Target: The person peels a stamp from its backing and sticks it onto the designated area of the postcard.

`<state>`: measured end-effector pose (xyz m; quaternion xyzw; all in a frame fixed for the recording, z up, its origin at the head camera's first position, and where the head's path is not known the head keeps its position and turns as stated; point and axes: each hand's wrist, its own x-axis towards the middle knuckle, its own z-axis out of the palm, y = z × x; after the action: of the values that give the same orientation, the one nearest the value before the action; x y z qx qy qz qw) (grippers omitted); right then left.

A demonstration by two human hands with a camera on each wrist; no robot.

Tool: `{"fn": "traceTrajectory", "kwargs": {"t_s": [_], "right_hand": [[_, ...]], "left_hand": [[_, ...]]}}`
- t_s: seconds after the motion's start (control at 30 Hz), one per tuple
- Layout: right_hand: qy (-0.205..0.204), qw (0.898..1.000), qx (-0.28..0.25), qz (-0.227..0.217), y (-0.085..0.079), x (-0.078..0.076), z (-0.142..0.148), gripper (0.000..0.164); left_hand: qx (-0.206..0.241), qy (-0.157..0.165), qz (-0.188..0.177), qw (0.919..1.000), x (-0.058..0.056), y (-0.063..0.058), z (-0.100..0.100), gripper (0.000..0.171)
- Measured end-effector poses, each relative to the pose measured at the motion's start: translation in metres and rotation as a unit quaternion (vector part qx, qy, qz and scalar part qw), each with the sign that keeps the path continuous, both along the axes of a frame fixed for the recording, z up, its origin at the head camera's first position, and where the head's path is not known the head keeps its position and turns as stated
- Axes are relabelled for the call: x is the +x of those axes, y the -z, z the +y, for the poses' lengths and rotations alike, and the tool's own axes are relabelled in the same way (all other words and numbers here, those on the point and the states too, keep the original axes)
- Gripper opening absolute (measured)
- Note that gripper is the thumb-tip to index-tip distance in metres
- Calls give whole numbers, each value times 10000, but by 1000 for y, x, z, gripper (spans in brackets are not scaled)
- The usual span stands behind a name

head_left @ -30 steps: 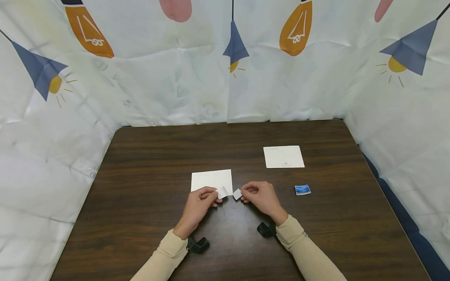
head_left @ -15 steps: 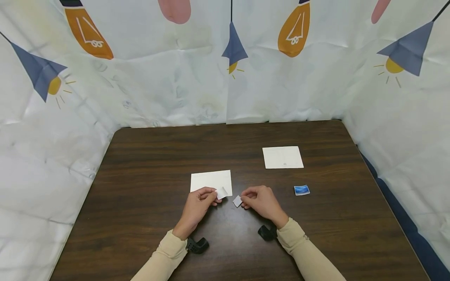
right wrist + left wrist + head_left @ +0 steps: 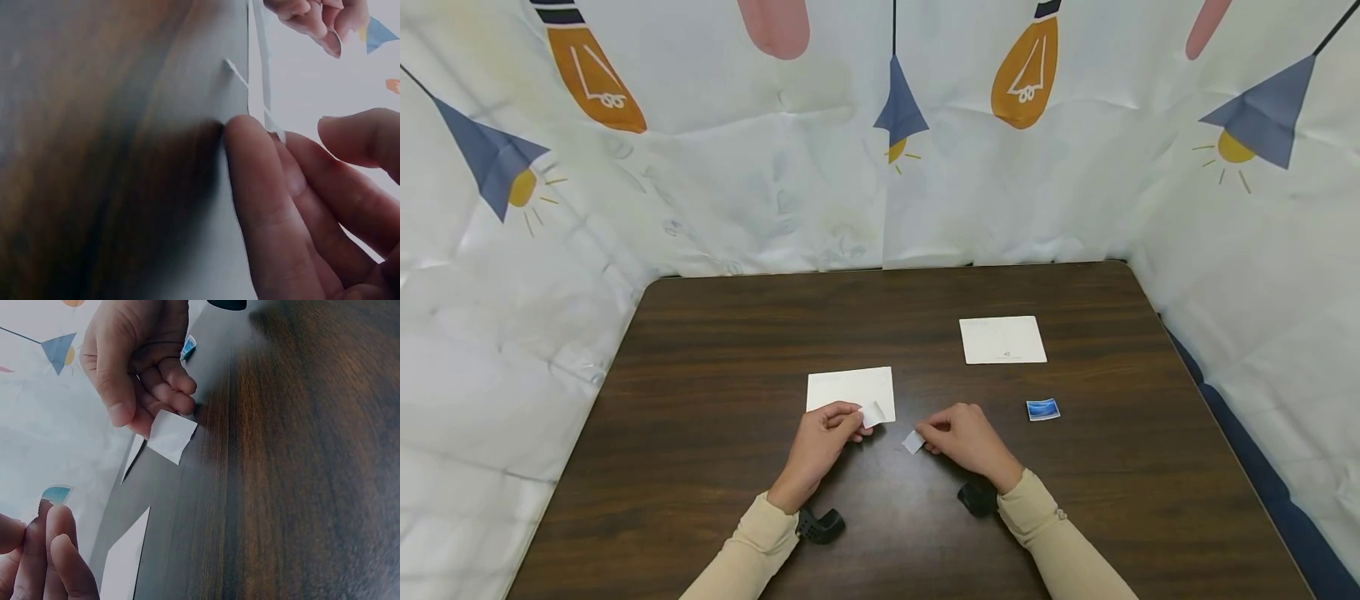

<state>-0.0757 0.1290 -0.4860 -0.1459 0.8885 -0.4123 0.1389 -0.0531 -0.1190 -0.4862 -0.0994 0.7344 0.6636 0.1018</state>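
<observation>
Thumb and fingers of the left hand (image 3: 820, 447) pinch a small curled paper slip (image 3: 872, 414) with a white back and a blue-printed front. The slip projects past the fingertips and, in the head view, overlaps the near right corner of a rectangular white sheet (image 3: 850, 388) lying flat on the dark brown wood-grain table (image 3: 625, 500).

Right hand (image 3: 972, 437): fingers bent, thumb set apart from the index finger in the right wrist view. A small square of white paper (image 3: 172, 436) with one uneven edge extends from these fingertips, located between the two hands and nearer the right. Whether the fingers retain it or have released it cannot be told.

To the right of the right hand, well apart from it, lies a small rectangular blue picture piece with a white border (image 3: 1042, 409). Beyond it, slightly to the left, rests a second rectangular white sheet (image 3: 1003, 340), bearing a faint mark near its near edge. Each wrist carries a black device (image 3: 822, 527) beside a cream sleeve (image 3: 741, 542).
</observation>
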Motion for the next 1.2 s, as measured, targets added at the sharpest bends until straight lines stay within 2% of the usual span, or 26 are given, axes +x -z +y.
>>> {"fn": "traceTrajectory", "kwargs": {"t_s": [0.37, 0.67, 0.87, 1.1, 1.2], "right_hand": [[-80, 9970, 558, 524, -6, -2, 6, 21], [-69, 9944, 610, 857, -12, -4, 10, 14], [-84, 9939, 219, 1079, -14, -5, 13, 7], [-185, 9913, -323, 1259, -15, -4, 13, 16], [-254, 9876, -484, 1474, -14, -4, 12, 17]], "left_hand": [[-5, -24, 6, 10000, -1, -1, -1, 14], [56, 74, 25, 10000, -1, -2, -1, 15], [119, 150, 10, 9998, -1, -6, 0, 15], [93, 166, -12, 9998, -1, -9, 1, 15], [89, 185, -23, 9998, -1, -10, 2, 14]]}}
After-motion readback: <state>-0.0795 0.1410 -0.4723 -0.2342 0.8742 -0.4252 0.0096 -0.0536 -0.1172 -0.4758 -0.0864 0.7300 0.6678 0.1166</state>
